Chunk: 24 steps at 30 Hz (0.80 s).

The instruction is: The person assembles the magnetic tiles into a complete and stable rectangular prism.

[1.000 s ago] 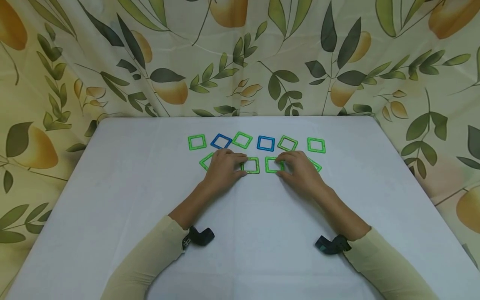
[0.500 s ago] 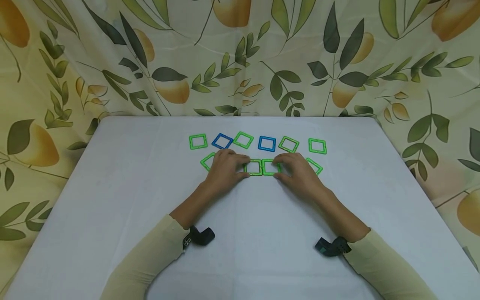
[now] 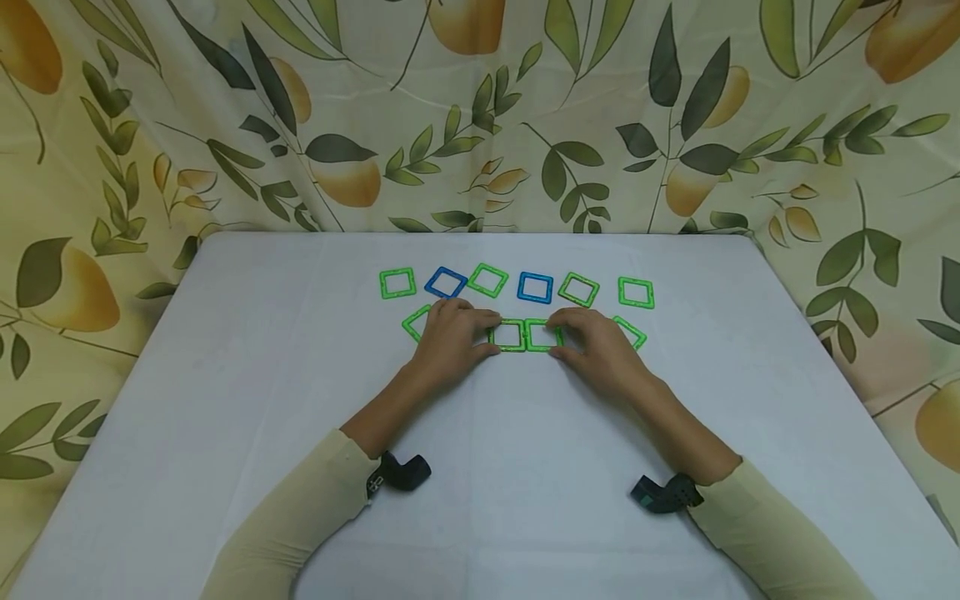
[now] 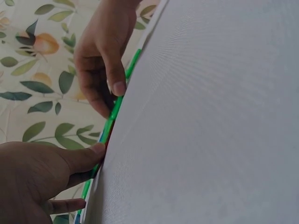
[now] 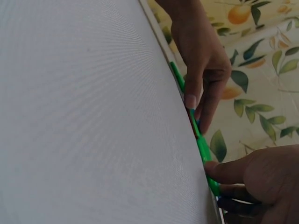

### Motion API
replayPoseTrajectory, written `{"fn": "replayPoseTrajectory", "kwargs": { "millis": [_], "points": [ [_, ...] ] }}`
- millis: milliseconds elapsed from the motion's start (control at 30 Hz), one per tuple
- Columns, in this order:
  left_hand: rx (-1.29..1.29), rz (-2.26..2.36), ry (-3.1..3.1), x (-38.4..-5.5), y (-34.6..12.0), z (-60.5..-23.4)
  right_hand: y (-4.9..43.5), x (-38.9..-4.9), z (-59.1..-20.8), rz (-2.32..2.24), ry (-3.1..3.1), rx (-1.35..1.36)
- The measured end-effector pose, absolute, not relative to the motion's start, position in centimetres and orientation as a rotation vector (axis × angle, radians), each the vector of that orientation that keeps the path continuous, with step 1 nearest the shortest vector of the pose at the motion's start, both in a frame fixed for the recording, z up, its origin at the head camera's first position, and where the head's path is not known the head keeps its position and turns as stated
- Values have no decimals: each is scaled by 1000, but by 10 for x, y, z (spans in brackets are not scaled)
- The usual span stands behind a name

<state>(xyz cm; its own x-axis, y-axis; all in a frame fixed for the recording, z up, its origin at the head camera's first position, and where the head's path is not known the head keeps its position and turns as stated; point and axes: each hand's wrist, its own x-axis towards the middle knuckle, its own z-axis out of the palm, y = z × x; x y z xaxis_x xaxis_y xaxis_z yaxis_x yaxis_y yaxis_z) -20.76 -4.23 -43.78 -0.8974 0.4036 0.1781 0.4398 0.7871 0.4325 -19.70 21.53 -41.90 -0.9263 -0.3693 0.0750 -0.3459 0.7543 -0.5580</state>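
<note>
Wears pale sleeves [image 3: 300, 508] and black wrist cameras [image 3: 407, 472] on the near side of the hands, above a white worktop [image 3: 487, 467]. Pinches one green frame [image 3: 513, 348] in the left hand [image 3: 448, 337] and a second green frame [image 3: 542, 348] in the right hand [image 3: 602, 343], thumbs at the near edges, fingers at the far edges, parted to the frames' width. Holds the pair touching, edge to edge, between the hands. Outside the left hand, partly hidden: a third green frame [image 3: 416, 313]; outside the right, likewise, a fourth green frame [image 3: 630, 327]. Just beyond the hands, in a loose row: four more green frames [image 3: 636, 305], two blue frames [image 3: 534, 300]. Farthest back: a leaf-and-fruit-patterned cloth [image 3: 450, 83].
</note>
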Motion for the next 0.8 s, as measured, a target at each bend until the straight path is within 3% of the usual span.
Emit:
{"fn": "replayPoseTrajectory", "kwargs": {
  "millis": [800],
  "points": [
    [-662, -712, -2940, -206, -41, -434, 216, -197, -419, -894, 2904, -590]
  ]
}}
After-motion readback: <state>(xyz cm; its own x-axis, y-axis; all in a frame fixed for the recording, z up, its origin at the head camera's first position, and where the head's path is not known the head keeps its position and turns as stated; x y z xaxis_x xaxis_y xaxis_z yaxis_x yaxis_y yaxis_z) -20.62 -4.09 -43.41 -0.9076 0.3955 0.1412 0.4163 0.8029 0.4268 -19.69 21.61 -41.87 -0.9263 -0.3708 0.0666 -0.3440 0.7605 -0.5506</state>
